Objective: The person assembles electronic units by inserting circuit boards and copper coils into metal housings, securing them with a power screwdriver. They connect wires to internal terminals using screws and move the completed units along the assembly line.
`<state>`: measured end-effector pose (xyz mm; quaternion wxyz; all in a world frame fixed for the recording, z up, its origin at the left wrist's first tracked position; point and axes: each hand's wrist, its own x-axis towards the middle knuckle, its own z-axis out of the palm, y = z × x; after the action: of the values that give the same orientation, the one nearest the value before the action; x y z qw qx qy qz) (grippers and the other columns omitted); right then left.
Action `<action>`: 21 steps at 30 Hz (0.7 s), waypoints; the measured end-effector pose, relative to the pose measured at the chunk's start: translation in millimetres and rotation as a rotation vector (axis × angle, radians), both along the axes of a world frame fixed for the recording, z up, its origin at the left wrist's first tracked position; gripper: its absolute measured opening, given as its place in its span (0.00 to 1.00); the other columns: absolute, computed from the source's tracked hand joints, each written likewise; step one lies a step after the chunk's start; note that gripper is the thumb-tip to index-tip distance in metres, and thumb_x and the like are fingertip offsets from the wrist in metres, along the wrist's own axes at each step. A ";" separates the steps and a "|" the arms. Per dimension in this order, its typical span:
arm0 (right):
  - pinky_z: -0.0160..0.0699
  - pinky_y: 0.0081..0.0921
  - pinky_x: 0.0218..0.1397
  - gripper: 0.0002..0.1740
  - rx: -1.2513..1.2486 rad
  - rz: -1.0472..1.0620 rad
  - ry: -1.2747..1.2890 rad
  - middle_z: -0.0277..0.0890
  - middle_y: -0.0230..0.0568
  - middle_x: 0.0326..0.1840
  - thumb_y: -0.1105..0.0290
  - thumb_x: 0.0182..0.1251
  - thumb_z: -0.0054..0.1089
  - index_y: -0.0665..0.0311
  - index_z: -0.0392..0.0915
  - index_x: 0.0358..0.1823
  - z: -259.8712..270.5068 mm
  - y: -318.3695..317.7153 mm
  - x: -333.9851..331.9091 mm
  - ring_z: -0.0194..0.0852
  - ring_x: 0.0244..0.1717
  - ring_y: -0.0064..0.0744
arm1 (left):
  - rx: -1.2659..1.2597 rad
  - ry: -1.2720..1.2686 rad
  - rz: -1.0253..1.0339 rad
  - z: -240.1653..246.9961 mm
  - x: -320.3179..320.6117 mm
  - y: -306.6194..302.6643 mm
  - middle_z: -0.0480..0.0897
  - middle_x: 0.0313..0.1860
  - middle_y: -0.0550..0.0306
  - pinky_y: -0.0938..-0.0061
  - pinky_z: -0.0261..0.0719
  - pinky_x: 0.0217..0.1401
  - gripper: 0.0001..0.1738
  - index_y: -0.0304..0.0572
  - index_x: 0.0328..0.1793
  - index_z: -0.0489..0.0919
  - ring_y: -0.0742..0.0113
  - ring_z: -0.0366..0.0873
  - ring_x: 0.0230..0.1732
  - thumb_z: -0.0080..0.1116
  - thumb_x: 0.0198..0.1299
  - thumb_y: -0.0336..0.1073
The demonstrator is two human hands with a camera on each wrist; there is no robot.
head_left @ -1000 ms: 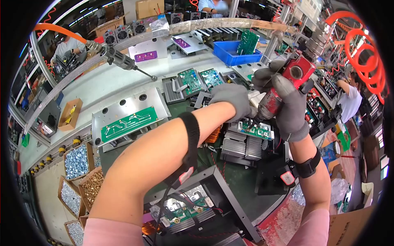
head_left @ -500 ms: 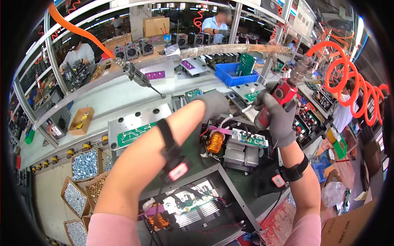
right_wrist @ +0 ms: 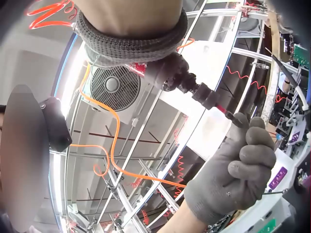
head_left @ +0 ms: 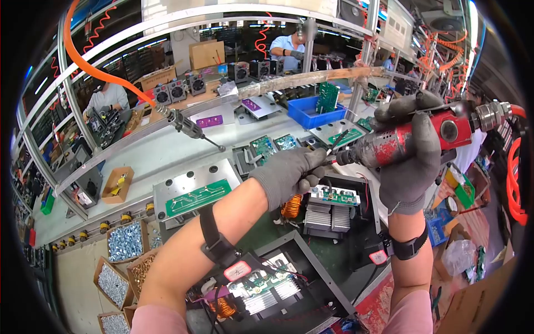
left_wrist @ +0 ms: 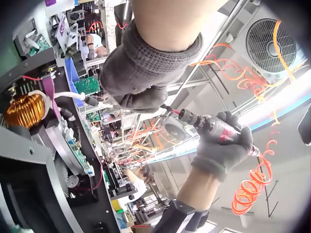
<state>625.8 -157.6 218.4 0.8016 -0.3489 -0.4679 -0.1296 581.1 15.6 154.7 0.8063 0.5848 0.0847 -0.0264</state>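
The gloved right hand point(head_left: 411, 161) grips a red air screwdriver point(head_left: 384, 145), which lies nearly level and points left. Its bit meets the fingertips of the gloved left hand point(head_left: 286, 175). Seen from the right wrist, the left hand point(right_wrist: 235, 170) has curled fingers, with thumb and forefinger pinching the bit's end point(right_wrist: 233, 116); whether a screw is there, I cannot tell. The left wrist view shows the left hand point(left_wrist: 141, 80) at the tip and the right hand point(left_wrist: 221, 153) around the driver's body. Below the hands is an open unit with a finned heat sink point(head_left: 328, 216) and copper coil point(head_left: 292, 207).
A second open chassis point(head_left: 328, 273) lies in front. Boxes of screws point(head_left: 125, 242) stand at left, beside a metal plate with a green board point(head_left: 198, 198). Another driver point(head_left: 186, 125) hangs over the bench from an orange hose. Behind are a blue bin point(head_left: 314, 118) and a metal rail.
The driver has swung from steeply tilted to nearly level and come up. The left hand has left the parts behind the unit and now meets the driver's bit. The head view has shifted slightly.
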 end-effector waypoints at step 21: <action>0.80 0.37 0.45 0.22 0.126 -0.186 -0.214 0.76 0.44 0.39 0.68 0.61 0.59 0.67 0.66 0.56 -6.7 -38.3 24.1 0.78 0.38 0.36 | 1.319 -0.143 0.388 -3.3 67.1 -19.2 0.82 0.48 0.48 0.60 0.76 0.51 0.31 0.46 0.49 0.80 0.52 0.80 0.49 0.50 0.61 0.66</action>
<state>649.8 -195.9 211.8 0.7521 -0.3241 -0.5070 -0.2688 648.2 -3.6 151.4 0.2760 0.9276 0.1327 0.2138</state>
